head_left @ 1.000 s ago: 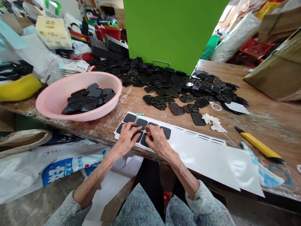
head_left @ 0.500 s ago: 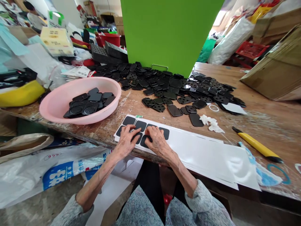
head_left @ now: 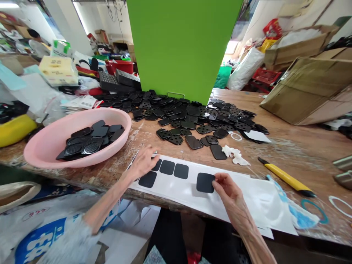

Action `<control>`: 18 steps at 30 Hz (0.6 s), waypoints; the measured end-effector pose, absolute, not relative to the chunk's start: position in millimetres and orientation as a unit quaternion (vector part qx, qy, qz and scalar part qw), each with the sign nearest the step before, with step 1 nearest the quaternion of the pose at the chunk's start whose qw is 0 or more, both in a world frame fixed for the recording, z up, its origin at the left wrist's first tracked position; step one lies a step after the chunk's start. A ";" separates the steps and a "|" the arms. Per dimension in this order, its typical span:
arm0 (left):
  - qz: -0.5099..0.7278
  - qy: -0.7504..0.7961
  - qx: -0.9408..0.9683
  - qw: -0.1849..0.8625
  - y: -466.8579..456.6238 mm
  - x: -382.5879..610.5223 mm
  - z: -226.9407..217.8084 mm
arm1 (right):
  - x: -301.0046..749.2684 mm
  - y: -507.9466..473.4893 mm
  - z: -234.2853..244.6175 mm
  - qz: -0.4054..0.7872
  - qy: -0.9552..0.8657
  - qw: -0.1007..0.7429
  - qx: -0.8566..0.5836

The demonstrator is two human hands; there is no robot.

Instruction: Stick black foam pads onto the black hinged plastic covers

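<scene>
- two bare hands have just parted: both were bunched together over the black pads at the left end of the sheet, and now they stand well apart.
- right hand (head_left: 228, 190) has slid right along the sheet and sits at the near right of the row, wrist low and forearm angled in from the near right corner.
- its fingertips (head_left: 215, 179) touch the right edge of a black rubber pad (head_left: 205, 182), in a narrow pinch; whether they grip the pad or only press it, i cannot tell.
- that pad lies flat on the white backing sheet (head_left: 176, 187), just apart from its neighbours, with bare white between.
- left hand (head_left: 144, 162) stays at the sheet's left end, palm down, fingers loosely together and covering a pad's edge (head_left: 156, 165); it wraps nothing that shows, though what lies under it is hidden.
- three more black pads (head_left: 167, 167) sit uncovered just beside that hand.
- far of the sheet, a loose heap of black pads (head_left: 176, 117) spreads over the wooden workbench (head_left: 302, 154) against a green board (head_left: 181, 47).
- to the left, a pink plastic basin (head_left: 77, 162) holds more pads; to the right lie crumpled white tissue (head_left: 233, 156) and a yellow utility knife (head_left: 286, 179).
</scene>
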State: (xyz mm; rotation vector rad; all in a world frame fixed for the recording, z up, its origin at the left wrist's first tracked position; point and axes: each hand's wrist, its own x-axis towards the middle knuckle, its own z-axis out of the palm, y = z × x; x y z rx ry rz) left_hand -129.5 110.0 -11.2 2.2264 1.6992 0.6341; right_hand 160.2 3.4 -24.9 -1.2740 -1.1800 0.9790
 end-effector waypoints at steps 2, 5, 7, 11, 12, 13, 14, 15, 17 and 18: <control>0.224 0.591 0.762 0.138 154.1 -115.8 -2.3 | 164.5 -0.2 -31.0 0.438 -0.473 0.541 -0.540; 0.238 0.594 0.754 0.152 208.2 -93.7 0.0 | 164.7 -6.0 -32.7 0.477 -0.476 0.506 -0.538; 0.249 0.591 0.748 0.172 227.4 -82.6 -2.2 | 166.0 -9.2 -32.2 0.496 -0.476 0.493 -0.533; 0.284 0.588 0.722 0.228 226.3 -77.7 2.1 | 170.2 -13.9 -33.2 0.528 -0.429 0.521 -0.516; 0.294 0.588 0.712 0.247 219.7 -79.6 6.4 | 170.6 -14.8 -34.0 0.534 -0.415 0.532 -0.510; 0.302 0.588 0.699 0.271 211.1 -82.0 11.7 | 170.6 -15.6 -34.8 0.538 -0.401 0.544 -0.503; 0.308 0.589 0.684 0.300 200.5 -84.5 17.6 | 170.2 -16.2 -35.5 0.542 -0.389 0.556 -0.496; 0.311 0.588 0.669 0.332 188.0 -86.5 23.4 | 169.3 -16.6 -35.9 0.545 -0.377 0.567 -0.489; 0.309 0.578 0.640 0.401 158.3 -87.3 32.7 | 166.5 -16.8 -34.9 0.547 -0.355 0.586 -0.481; 0.319 0.562 0.611 0.456 141.7 -85.5 35.3 | 164.9 -16.7 -33.4 0.545 -0.345 0.597 -0.477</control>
